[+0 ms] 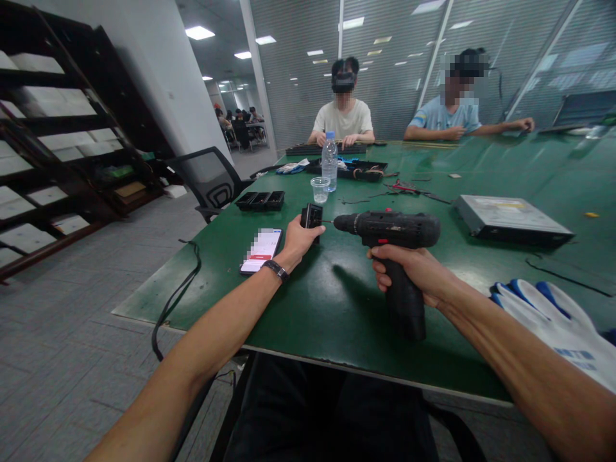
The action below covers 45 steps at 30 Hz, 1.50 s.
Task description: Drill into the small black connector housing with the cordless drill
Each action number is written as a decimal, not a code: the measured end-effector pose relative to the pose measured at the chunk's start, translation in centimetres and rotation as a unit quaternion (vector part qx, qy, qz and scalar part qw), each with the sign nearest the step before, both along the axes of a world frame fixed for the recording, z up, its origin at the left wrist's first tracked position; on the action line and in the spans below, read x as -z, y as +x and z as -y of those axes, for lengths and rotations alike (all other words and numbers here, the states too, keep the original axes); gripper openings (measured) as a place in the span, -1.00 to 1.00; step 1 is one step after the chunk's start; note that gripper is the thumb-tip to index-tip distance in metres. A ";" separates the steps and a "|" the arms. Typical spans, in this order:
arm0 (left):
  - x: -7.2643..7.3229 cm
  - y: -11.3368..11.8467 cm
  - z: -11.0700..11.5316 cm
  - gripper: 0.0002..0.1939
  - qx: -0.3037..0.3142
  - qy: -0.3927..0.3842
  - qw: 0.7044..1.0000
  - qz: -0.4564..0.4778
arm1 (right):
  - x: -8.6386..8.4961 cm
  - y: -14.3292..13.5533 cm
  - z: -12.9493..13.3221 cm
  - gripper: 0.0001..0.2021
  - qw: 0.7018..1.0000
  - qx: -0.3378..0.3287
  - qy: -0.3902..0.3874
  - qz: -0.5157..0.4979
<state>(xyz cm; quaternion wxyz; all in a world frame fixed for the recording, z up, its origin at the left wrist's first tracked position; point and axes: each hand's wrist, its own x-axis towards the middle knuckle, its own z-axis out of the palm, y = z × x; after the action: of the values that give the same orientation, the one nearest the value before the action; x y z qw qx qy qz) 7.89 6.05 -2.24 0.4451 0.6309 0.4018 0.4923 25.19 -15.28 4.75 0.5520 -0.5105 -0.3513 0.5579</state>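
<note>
A small black part (312, 216) stands on the green table, with the fingers of my left hand (299, 240) closed round its near side. My right hand (409, 266) is wrapped round the grip of a black cordless drill (394, 229), which lies level in the air and points left. The drill's thin bit reaches toward the right face of the black part; whether the tip touches it is too small to tell. A phone (261, 250) with a lit screen rests on the table beside my left wrist.
Behind the hands are a plastic cup (320, 190), a water bottle (330, 163) and a black tray (260, 201). A metal drive (513, 218) and white-blue gloves (553, 321) lie at the right. Two people sit across the green table (308, 321).
</note>
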 end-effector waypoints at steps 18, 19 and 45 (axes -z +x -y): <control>0.2 0.0 -0.2 -0.58 0.000 0.011 1.000 -0.006 | 0.1 0.1 0.0 -0.69 1.000 0.001 -0.002 0.000; 0.2 0.0 -0.2 -0.59 -0.001 0.012 1.000 -0.008 | 0.0 0.0 0.0 -0.69 1.000 0.001 -0.003 -0.001; 0.2 0.0 -0.2 -0.56 0.002 -0.007 1.000 0.003 | 0.2 0.2 0.0 -0.76 1.000 -0.007 0.002 -0.002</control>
<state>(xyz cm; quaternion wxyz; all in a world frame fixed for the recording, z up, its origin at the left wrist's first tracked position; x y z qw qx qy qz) 7.85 6.21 -2.44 0.4520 0.6267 0.4027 0.4907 25.38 -15.30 4.56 0.5500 -0.5059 -0.3549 0.5617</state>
